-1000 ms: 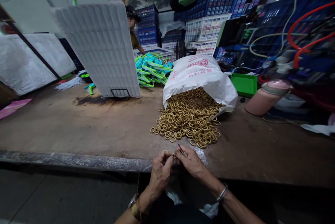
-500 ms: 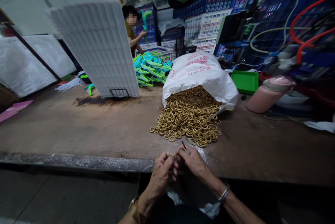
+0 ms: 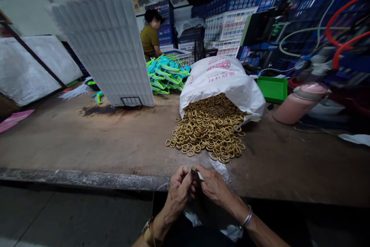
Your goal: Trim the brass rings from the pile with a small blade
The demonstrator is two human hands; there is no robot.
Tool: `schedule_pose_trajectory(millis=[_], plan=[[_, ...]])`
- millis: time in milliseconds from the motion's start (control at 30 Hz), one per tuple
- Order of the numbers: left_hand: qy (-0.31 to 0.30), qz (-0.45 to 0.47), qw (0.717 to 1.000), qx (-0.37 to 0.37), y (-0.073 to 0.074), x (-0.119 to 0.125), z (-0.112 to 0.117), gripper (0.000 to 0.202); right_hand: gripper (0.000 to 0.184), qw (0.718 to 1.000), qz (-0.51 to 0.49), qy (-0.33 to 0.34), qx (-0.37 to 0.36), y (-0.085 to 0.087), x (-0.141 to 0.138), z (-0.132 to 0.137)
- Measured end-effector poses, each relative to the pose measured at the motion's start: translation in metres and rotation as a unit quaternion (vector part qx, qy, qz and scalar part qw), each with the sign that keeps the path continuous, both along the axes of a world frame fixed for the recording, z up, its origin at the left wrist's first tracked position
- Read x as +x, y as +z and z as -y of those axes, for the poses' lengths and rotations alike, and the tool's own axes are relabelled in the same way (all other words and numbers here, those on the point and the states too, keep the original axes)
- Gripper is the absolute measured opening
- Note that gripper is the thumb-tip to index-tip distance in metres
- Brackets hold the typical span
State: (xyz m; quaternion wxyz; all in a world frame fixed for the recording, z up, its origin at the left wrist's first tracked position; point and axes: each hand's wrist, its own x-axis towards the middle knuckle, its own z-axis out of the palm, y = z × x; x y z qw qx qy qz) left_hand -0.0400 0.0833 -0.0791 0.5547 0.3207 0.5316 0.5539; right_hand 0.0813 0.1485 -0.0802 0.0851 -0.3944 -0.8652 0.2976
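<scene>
My left hand [image 3: 178, 192] and my right hand [image 3: 212, 184] meet at the near edge of the brown worktable [image 3: 86, 139], fingers pinched together. Between the fingertips sits a small thin metal piece [image 3: 198, 174]; earlier a brass ring showed there too. Just beyond my hands lies a heap of brass rings [image 3: 209, 129] spilling from a white sack [image 3: 222, 81] that lies on its side. Clear plastic [image 3: 221, 168] lies under my right hand.
A white ribbed panel [image 3: 106, 46] leans on a stand at left. Turquoise and green parts [image 3: 166, 73] are piled behind it, where another person [image 3: 150, 37] stands. A green bin [image 3: 271, 89], a pink bottle [image 3: 300, 102], hoses and stacked crates fill the right and back.
My hands have stayed at the table edge, with the fingers working the small piece lower. The person at the back has lowered an arm and turned.
</scene>
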Motion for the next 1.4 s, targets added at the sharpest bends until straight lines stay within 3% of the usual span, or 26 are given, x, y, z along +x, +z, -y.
schedule_pose_trajectory(millis=[100,233,400,600,733,900,1067,1200,1400], plan=[[-0.009,0.021,1.0,-0.002,0.001,0.0,0.005,0.032,0.03,0.998,0.048,-0.016,0.046,-0.006,0.002,-0.006],[-0.034,0.1,0.994,0.009,0.004,0.0,0.01,0.028,0.024,0.983,0.109,-0.107,0.106,-0.015,0.003,-0.022],[-0.013,0.187,0.982,0.008,0.005,-0.002,0.007,0.025,0.023,0.969,0.092,-0.168,0.155,-0.019,-0.002,-0.042],[-0.011,0.264,0.964,-0.021,-0.002,-0.007,0.005,0.018,0.025,0.968,0.103,-0.146,0.177,-0.014,-0.017,-0.049],[-0.021,0.298,0.954,-0.034,-0.006,-0.01,0.004,0.021,0.017,0.963,0.129,-0.147,0.184,-0.013,-0.023,-0.051],[0.009,0.329,0.943,-0.054,-0.008,-0.013,0.004,0.025,0.015,0.965,0.115,-0.144,0.189,-0.016,-0.02,-0.05],[0.007,0.292,0.955,-0.046,-0.01,-0.014,0.002,0.022,0.019,0.973,0.049,-0.169,0.153,-0.02,-0.01,-0.047],[-0.002,0.242,0.969,-0.041,-0.009,-0.014,-0.007,0.024,0.018,0.979,-0.084,-0.179,0.051,-0.019,-0.005,-0.046],[0.025,0.122,0.992,-0.024,-0.008,-0.011,-0.022,0.038,0.025,0.945,-0.238,-0.206,-0.086,-0.011,-0.003,-0.037]])
